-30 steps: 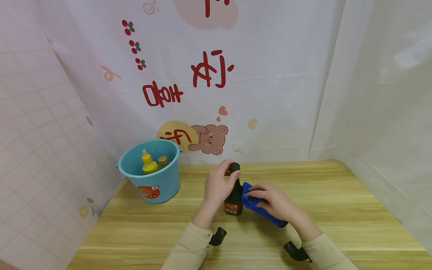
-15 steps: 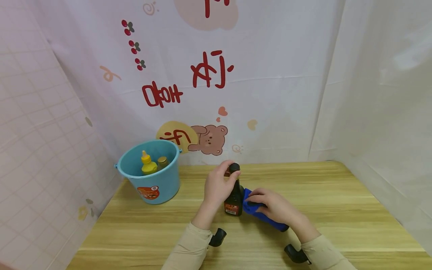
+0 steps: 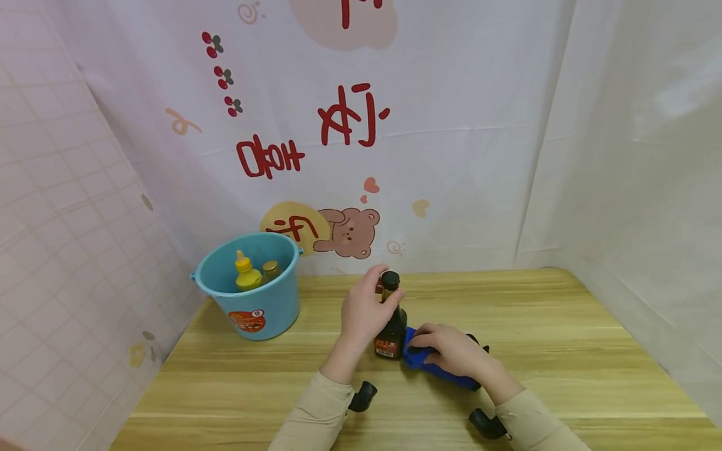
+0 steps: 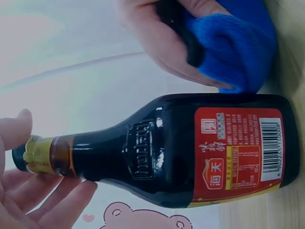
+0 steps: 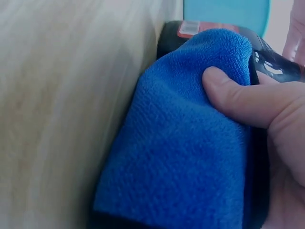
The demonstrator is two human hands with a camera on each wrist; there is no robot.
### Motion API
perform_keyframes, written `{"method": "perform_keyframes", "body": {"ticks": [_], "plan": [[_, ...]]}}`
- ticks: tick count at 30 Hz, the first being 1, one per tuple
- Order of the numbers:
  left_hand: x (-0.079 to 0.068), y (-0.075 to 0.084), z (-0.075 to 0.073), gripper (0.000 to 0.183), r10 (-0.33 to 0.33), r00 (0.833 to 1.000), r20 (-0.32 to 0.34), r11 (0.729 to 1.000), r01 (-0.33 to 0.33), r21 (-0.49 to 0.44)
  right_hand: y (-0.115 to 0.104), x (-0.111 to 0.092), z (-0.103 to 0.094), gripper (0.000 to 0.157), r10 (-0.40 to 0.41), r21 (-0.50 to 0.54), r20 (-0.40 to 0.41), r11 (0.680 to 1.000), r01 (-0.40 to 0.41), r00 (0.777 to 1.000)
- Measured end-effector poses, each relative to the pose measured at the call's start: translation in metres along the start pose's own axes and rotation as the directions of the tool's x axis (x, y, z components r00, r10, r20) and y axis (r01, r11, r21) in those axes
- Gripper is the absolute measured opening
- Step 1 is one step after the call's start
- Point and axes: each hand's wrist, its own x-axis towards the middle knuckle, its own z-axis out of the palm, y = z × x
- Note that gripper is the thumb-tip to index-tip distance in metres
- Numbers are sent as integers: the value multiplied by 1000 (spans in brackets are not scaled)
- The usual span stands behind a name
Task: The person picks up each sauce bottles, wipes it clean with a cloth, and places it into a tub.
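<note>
Presently, two hands are working over one tabletop [image 3: 564, 351], with one dark bottle [image 3: 390, 335] and one blue cloth [image 5: 176, 143] between them. One blue bucket [image 3: 267, 316] is standing at the far left, holding two containers: one yellow bottle [image 3: 248, 277] and one gold-lidded jar [image 3: 271, 270].

The dark bottle is standing upright on the tabletop, its neck sitting between the thumb and fingers of the left hand [image 3: 366, 308], which are closing round it just below the black cap. The right hand [image 3: 454, 351] is gripping the cloth, thumb lying on top, and is holding its bunched end against the bottle's lower side, on the right. The cloth's remaining length is trailing back beneath that hand.

The bucket's wall is hiding the bases of both containers. The left wrist view is cutting off part of the left hand; the right wrist view is cutting off the cloth's near end. A black strip [image 4: 188, 40] is showing beneath the right fingers; whether it is belonging to the cloth cannot be told.
</note>
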Motion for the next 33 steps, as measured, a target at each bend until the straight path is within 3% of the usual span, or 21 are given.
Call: {"method": "perform_keyframes", "body": {"ticks": [8,12,18,27,33], "plan": [[4,-5,0,34,34,999,-41,999,-33,15,8,-14,-13,43,-32,61,-120,997,40,992],[9,-10,-4,31,37,997,67,994,-30,-105,11,-17,-25,47,-28,78,-196,996,44,980],[17,-13,-11,34,29,972,234,972,27,-233,12,-17,-43,53,-42,93,-290,993,71,956],[26,-17,-18,36,67,927,369,959,42,-281,5,1,-63,59,-113,72,-404,985,155,908],[28,-17,-22,37,77,915,397,961,39,-275,-3,15,-71,58,-156,33,-469,981,194,869]]}}
